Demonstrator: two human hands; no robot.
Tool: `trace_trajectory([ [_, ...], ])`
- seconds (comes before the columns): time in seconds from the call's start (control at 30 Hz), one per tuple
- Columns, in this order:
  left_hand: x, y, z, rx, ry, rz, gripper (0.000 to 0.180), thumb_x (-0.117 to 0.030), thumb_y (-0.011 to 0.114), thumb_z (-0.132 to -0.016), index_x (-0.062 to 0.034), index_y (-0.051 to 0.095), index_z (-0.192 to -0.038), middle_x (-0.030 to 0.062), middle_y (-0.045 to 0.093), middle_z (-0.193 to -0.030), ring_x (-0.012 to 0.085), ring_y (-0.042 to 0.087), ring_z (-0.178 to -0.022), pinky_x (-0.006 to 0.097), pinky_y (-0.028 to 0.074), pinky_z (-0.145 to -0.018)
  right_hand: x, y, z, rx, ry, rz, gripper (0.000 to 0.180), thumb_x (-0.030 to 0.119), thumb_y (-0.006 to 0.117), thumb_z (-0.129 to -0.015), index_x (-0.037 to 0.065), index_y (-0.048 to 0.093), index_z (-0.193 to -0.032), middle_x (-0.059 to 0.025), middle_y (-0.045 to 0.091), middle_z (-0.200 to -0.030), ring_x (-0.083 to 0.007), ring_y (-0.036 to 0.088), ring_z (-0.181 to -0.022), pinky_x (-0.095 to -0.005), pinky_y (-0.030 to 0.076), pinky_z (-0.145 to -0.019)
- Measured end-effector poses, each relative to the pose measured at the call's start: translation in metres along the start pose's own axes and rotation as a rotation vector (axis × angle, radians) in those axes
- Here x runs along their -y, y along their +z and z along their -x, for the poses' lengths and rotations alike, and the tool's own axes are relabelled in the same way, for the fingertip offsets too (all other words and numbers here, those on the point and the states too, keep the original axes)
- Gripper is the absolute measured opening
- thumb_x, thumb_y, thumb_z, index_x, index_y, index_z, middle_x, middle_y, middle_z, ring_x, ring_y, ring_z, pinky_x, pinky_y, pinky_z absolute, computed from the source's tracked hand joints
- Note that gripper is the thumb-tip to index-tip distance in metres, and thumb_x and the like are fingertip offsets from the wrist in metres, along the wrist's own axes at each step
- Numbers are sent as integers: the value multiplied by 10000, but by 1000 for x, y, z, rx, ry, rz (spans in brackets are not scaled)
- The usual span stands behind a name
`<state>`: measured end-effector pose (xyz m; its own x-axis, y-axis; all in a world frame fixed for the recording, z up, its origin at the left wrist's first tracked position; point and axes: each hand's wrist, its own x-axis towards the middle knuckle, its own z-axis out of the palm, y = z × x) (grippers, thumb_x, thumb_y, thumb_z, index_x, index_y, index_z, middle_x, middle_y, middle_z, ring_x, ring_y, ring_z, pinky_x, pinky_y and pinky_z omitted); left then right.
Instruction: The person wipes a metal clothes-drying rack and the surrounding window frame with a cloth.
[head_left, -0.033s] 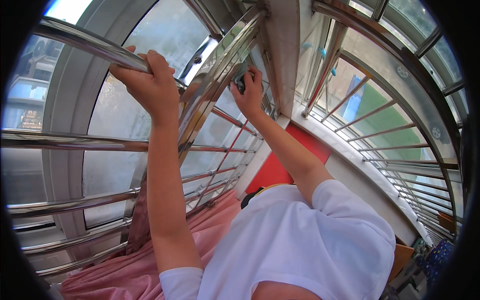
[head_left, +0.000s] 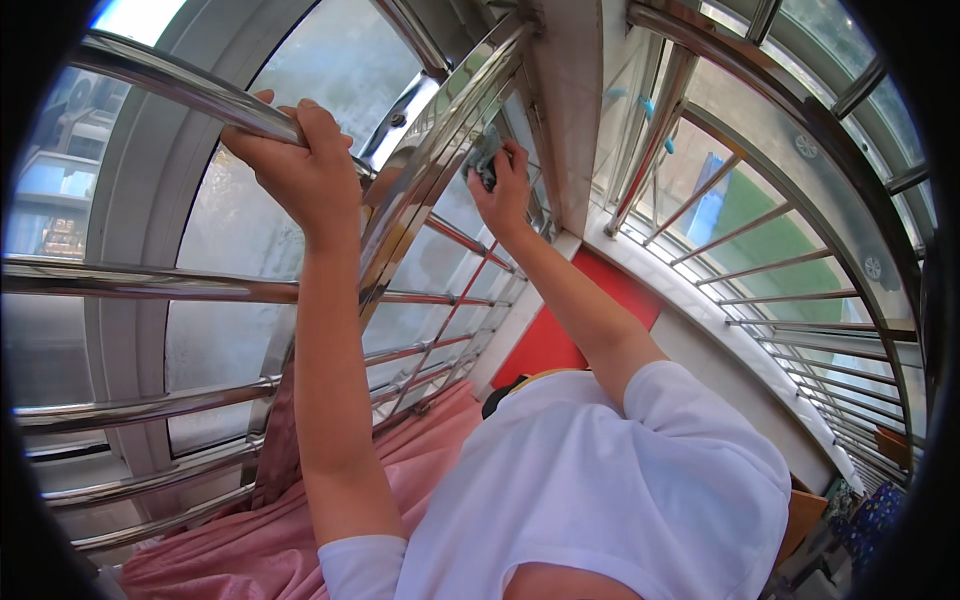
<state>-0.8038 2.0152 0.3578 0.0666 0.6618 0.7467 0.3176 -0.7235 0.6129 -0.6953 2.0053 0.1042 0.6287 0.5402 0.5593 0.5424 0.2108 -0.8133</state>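
My left hand [head_left: 300,175] is closed around a shiny horizontal steel bar [head_left: 170,85] of a window grille, high at the upper left. My right hand [head_left: 508,195] reaches up and holds a small grey-green cloth [head_left: 483,158]. It presses the cloth against the slanted steel rail [head_left: 440,150] beside the white window post [head_left: 570,110]. Frosted glass panes [head_left: 340,60] lie behind the bars. Both forearms are bare, coming out of white short sleeves.
More steel bars [head_left: 140,280] cross the window on the left, and another barred window [head_left: 780,270] curves along the right. Pink fabric [head_left: 250,540] lies bunched below the grille. A red panel [head_left: 560,340] sits under the sill, with cluttered items at the lower right.
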Motion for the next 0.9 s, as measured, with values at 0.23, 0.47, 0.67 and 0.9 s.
trace_trajectory([
  [0.23,5,0,-1,5,4,33,363,-47,513,-902,30,311,-1193,113,526,-817,126,549,-530,255,543,-569,-118,14,77,272,402,228,404,246,677,-807,8,587,-1121,-190,507,-1256,-382,556,-1109,-444,490,-912],
  [0.47,8,-3,-1,22,30,27,344,-46,518,-899,16,322,-1175,95,531,-784,120,552,-517,249,511,-534,-45,11,79,219,331,58,378,200,674,-805,-59,579,-1063,-236,502,-1193,-402,518,-1100,-439,437,-962],
  [0.67,24,-4,-3,-14,138,-24,326,-55,519,-892,10,336,-1155,102,545,-769,131,565,-510,258,505,-542,70,-19,39,320,324,-626,495,165,697,-835,17,565,-1288,-104,595,-1130,-185,589,-1022,-302,480,-899],
  [0.9,18,-6,-1,-15,82,-195,391,-95,546,-905,18,310,-1197,165,611,-842,180,648,-582,299,540,-597,59,-3,74,393,343,-420,457,208,699,-782,54,552,-1186,-144,568,-991,-304,592,-917,-364,482,-845],
])
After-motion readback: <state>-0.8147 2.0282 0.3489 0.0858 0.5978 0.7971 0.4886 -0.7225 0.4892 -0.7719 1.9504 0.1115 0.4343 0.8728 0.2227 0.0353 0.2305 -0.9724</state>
